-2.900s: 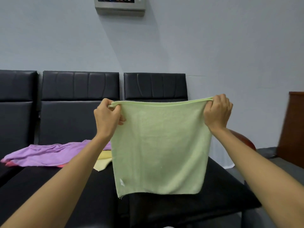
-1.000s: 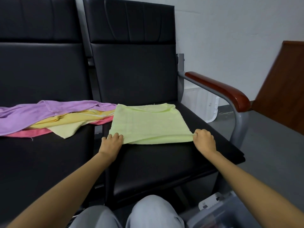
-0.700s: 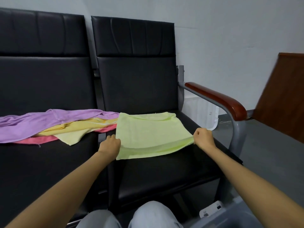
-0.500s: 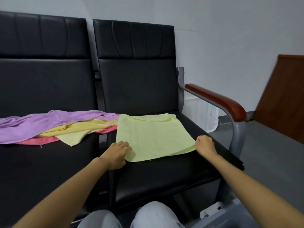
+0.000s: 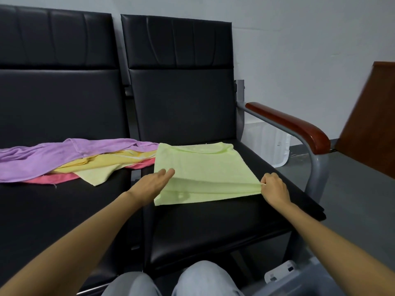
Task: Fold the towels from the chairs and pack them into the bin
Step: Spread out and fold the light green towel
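A light green towel lies folded on the seat of the right black chair. My left hand has straight fingers slid in between the towel's layers at its near left edge. My right hand pinches the towel's near right corner and holds the upper layer slightly lifted. A pile of purple, yellow and pink towels lies on the left chair seat. A corner of the grey bin with a white latch shows at the bottom right.
The right chair has a grey metal arm with a red-brown wooden armrest. A white plastic container stands behind it by the wall. A brown wooden panel is at the far right. My knees are at the bottom.
The towel went from hanging in the air to lying folded on the seat. In the last half second my left hand opened flat and slid into the fold while the right kept pinching the corner.
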